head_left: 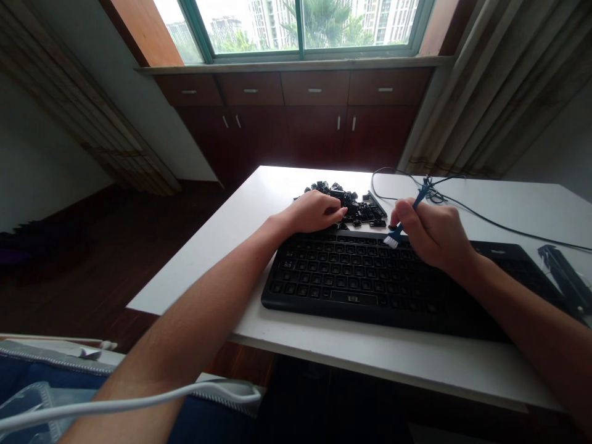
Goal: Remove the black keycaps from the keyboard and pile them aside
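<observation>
Low in the left of the frame, a white cable (139,402) crosses in front of dark blue zipped fabric (25,365). Beyond, a black keyboard (342,271) spans from the centre to the right on a white table (217,253), with bare key sockets in its left part. At the right edge lies a dark strip (567,280). The right hand (432,233), right of centre, is closed around a blue brush (420,196), white bristles at the keyboard's top edge. Near centre, the left hand (318,211) bends its fingers beside loose black keycaps (365,213); whether they grip anything, I cannot tell. Farther back, a black cord (499,222) trails rightward. Red-brown cabinets (314,132) stand behind, under a window (324,28) at the top.
</observation>
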The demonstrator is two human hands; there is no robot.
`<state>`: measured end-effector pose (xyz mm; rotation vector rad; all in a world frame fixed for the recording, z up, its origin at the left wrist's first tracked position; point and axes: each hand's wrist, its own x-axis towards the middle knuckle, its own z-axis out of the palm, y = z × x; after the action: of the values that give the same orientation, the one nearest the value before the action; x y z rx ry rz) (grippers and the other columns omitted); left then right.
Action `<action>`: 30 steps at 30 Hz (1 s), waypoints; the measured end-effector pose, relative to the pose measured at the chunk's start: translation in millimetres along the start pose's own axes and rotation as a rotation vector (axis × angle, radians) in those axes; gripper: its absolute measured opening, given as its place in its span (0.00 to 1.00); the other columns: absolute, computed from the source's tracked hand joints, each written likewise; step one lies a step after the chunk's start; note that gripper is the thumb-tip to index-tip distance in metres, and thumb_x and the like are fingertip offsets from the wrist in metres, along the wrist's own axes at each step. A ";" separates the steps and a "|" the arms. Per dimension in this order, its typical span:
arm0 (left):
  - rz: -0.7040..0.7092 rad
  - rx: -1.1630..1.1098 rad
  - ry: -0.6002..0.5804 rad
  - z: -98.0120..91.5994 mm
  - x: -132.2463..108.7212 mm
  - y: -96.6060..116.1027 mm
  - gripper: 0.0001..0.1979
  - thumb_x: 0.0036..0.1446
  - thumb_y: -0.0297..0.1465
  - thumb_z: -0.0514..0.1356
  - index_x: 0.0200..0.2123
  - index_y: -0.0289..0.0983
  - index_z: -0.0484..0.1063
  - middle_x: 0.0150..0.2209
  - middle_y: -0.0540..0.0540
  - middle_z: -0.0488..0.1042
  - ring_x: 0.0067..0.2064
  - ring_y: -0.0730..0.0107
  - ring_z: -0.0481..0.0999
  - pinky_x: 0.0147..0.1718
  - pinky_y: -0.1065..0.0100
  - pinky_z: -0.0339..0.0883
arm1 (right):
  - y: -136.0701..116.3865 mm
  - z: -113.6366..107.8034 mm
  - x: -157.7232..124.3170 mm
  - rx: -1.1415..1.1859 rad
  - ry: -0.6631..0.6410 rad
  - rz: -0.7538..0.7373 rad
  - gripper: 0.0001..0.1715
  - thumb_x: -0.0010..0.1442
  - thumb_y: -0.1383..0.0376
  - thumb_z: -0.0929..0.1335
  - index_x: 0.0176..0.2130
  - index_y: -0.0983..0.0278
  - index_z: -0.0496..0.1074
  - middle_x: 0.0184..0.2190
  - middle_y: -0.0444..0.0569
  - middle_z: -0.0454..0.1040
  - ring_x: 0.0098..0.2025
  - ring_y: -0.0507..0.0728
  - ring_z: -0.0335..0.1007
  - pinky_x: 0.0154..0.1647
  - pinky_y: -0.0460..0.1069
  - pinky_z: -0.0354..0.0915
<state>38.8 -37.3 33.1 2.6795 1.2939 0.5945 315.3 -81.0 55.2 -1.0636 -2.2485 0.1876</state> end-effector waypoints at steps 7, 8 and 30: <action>-0.007 -0.004 0.002 -0.7 0.2 1.0 0.21 0.67 0.40 0.54 0.22 0.38 0.68 0.19 0.51 0.64 0.22 0.75 0.57 0.27 0.66 0.54 | 0.3 3.4 3.5 -0.098 -0.041 0.034 0.28 0.73 0.49 0.56 0.36 0.63 0.73 0.27 0.53 0.77 0.27 0.58 0.73 0.29 0.53 0.61; -0.009 -0.006 0.000 -1.0 0.2 1.3 0.21 0.67 0.40 0.54 0.22 0.38 0.68 0.19 0.51 0.64 0.22 0.75 0.57 0.27 0.66 0.54 | 1.5 4.3 3.8 -0.116 -0.047 0.035 0.28 0.73 0.49 0.56 0.36 0.63 0.73 0.28 0.54 0.78 0.28 0.59 0.74 0.30 0.53 0.61; -0.003 0.004 -0.003 -1.2 0.4 1.2 0.22 0.68 0.40 0.53 0.22 0.38 0.66 0.19 0.52 0.63 0.22 0.75 0.58 0.28 0.66 0.54 | 4.8 6.2 1.5 -0.109 0.004 -0.120 0.31 0.74 0.52 0.57 0.29 0.63 0.76 0.21 0.48 0.74 0.21 0.53 0.70 0.26 0.50 0.57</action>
<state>39.4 -37.9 34.7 2.6799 1.3002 0.5885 314.0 -75.8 49.2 -0.9791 -2.3335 0.0130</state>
